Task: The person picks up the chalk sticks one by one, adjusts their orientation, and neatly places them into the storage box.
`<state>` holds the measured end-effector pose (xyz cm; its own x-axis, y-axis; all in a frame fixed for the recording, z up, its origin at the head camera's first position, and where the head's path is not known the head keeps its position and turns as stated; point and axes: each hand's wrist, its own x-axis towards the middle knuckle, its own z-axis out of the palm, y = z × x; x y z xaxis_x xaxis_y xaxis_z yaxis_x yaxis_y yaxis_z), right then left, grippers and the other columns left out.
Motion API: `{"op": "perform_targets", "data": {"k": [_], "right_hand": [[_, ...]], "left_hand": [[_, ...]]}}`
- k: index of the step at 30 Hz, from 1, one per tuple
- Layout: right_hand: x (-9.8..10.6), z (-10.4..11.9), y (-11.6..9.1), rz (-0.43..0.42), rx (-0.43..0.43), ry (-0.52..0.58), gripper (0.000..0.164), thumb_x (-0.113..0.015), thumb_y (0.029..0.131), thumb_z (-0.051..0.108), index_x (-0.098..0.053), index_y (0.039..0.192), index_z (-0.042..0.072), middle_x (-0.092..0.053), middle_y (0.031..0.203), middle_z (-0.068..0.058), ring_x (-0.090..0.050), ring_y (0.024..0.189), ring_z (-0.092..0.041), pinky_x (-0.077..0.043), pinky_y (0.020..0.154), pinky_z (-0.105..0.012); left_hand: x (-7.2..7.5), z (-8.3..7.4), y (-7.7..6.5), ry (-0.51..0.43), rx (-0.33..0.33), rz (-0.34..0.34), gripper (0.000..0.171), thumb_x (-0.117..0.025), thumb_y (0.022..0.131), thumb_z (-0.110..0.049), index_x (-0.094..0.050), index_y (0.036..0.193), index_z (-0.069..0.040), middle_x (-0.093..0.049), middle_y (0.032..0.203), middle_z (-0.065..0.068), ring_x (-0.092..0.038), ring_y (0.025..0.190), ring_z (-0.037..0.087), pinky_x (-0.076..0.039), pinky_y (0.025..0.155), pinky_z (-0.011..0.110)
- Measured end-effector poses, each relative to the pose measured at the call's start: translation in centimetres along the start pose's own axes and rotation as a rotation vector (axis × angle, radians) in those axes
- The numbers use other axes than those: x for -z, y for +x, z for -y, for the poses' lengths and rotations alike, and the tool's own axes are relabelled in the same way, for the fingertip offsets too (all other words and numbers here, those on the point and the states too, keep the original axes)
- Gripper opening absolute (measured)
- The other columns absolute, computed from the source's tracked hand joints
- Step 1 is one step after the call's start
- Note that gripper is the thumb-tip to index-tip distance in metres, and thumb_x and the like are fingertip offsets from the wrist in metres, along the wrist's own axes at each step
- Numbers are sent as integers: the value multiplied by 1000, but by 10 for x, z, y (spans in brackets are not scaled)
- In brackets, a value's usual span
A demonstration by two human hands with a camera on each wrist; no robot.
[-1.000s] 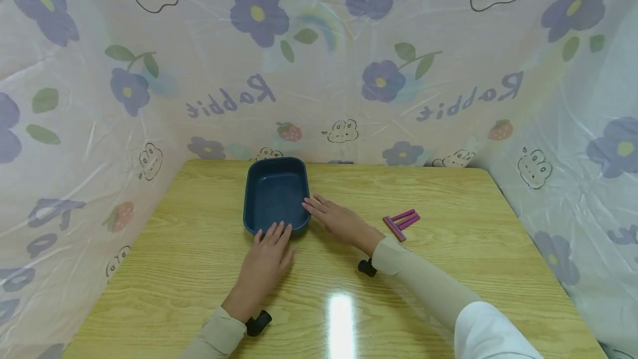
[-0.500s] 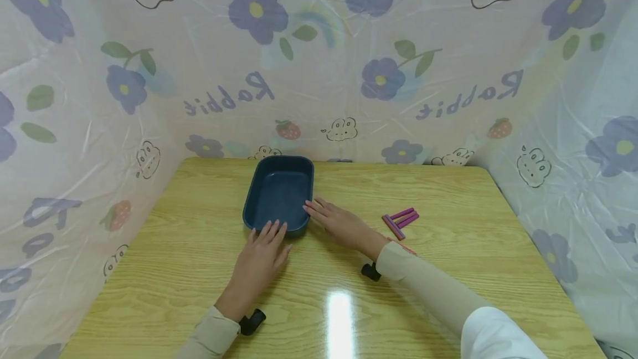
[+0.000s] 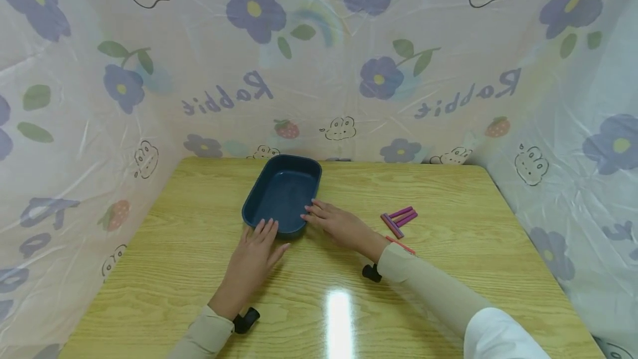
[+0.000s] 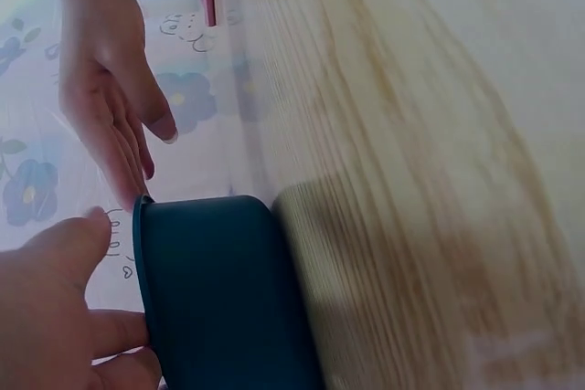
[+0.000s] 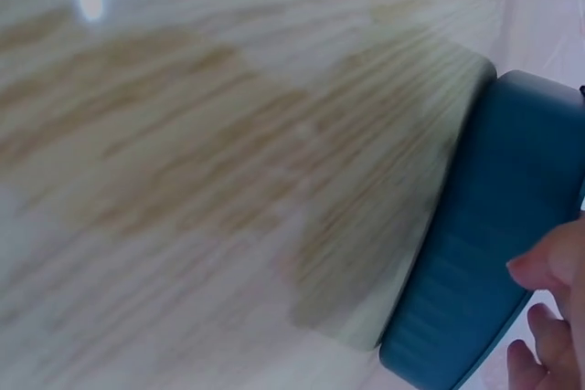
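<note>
A dark blue rectangular dish with rounded corners (image 3: 281, 195) sits on the wooden table, turned at a slant. At its near end rests my left hand (image 3: 249, 267), fingers extended over the rim. My right hand (image 3: 341, 229) reaches in from the right, its straight fingers at the dish's right rim close to the near corner. The left wrist view has the dish's outer wall (image 4: 219, 289) with fingers of both hands at the rim. In the right wrist view, my right thumb (image 5: 539, 262) lies against the outer wall. Nothing lies in the dish.
Slim purple sticks (image 3: 399, 221) lie to the right of the right hand. A thin red stick (image 3: 400, 245) shows partly behind the right sleeve. Black wrist mounts (image 3: 371, 272) hang below both wrists. A flower-patterned curtain (image 3: 319, 71) walls the table's back and sides.
The dish has swung clockwise, its far end moving right. My left hand has shifted slightly left along with the near end; my right hand has stayed almost in place. The red stick has come into view.
</note>
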<state>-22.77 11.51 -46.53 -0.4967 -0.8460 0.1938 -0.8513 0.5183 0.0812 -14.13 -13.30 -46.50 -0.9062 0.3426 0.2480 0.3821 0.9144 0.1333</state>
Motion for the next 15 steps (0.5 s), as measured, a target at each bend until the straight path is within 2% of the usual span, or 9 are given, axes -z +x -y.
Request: {"op": "perform_targets", "data": {"k": [5,11,15], "right_hand": [[2,2,-2,-24,36,-3,64,-67,85,6,-40,143,14,-39,144,-6,-31,134,-26,-28,108,-37],[3,3,-3,-32,72,9,58,-63,88,5,-43,141,15,-43,141,-4,-33,133,-23,-23,110,-34],[3,1,-2,-62,96,19,55,-64,87,5,-47,138,13,-47,138,-5,-37,131,-23,-25,109,-34]], "left_hand": [[4,2,-2,-25,22,23,69,-37,94,-55,-43,139,-3,-42,140,13,-34,132,28,-24,106,55],[6,5,-2,-42,38,5,70,-38,94,-56,-43,138,-2,-43,139,14,-35,132,28,-26,104,56],[6,6,-2,-57,42,3,70,-38,94,-56,-43,138,-2,-43,139,14,-34,132,28,-25,105,56]]}}
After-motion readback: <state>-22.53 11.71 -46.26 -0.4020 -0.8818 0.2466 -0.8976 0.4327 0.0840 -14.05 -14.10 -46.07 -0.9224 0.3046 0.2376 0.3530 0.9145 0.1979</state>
